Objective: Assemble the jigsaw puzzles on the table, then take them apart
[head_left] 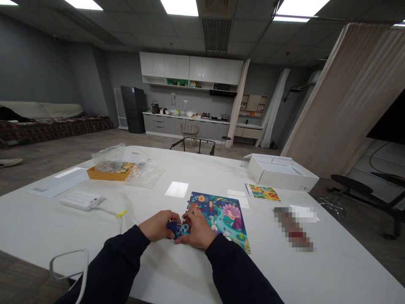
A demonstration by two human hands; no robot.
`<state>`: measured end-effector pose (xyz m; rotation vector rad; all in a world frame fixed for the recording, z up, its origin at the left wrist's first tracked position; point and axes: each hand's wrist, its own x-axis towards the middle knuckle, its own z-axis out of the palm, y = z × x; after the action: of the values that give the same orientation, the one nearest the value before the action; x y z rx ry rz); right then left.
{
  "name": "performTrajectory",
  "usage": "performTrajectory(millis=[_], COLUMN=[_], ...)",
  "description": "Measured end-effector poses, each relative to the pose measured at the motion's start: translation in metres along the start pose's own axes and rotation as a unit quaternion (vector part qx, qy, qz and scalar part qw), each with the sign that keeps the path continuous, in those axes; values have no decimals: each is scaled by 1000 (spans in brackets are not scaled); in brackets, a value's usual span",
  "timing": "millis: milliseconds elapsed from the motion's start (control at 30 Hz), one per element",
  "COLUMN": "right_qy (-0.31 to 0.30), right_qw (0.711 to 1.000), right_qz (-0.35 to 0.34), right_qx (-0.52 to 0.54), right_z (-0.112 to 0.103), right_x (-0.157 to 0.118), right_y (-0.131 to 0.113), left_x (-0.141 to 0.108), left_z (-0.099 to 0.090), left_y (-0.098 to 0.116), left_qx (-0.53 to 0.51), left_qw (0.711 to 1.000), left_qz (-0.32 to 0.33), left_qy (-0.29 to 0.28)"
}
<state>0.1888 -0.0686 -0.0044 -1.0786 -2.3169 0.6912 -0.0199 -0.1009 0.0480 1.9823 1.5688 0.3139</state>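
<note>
A colourful jigsaw puzzle with a dark blue background lies flat on the white table. At its lower left edge, my left hand has its fingers closed around dark blue puzzle pieces. My right hand rests over the puzzle's left side, fingers bent and pressed on a teal-and-blue patterned part beside the left hand's pieces. The fingers partly cover where these parts meet the puzzle, so whether they are joined cannot be made out.
On the white table, a yellow tray with pieces and clear plastic stands back left, near a white power bank with a cable. A picture card and open white box lie right, beyond a pixelated item.
</note>
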Motion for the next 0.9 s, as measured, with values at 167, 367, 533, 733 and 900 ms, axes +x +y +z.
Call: performTrajectory(millis=[167,367,533,733,900], right_qy=[-24,-14,-11,-17,34], right_qw=[1000,999,995,987,992], right_qz=[-11,-30,-104,-151,-117], right_qx=[13,27,8,-56,-20], right_z=[-4,-7,-15,-21,-21], right_x=[2,1,-3,0,3], right_y=[1,2,2,-3,2], left_x=[1,-4,-10,-8,-3], left_z=[7,4,-1,8,17], left_y=[-1,-1,-1,-11,-20], left_qx=[48,-8,-185,-400,-566], left_qw=[999,999,982,916,824], left_qz=[5,-4,17,21,-18], left_qy=[18,44,13,29,-10])
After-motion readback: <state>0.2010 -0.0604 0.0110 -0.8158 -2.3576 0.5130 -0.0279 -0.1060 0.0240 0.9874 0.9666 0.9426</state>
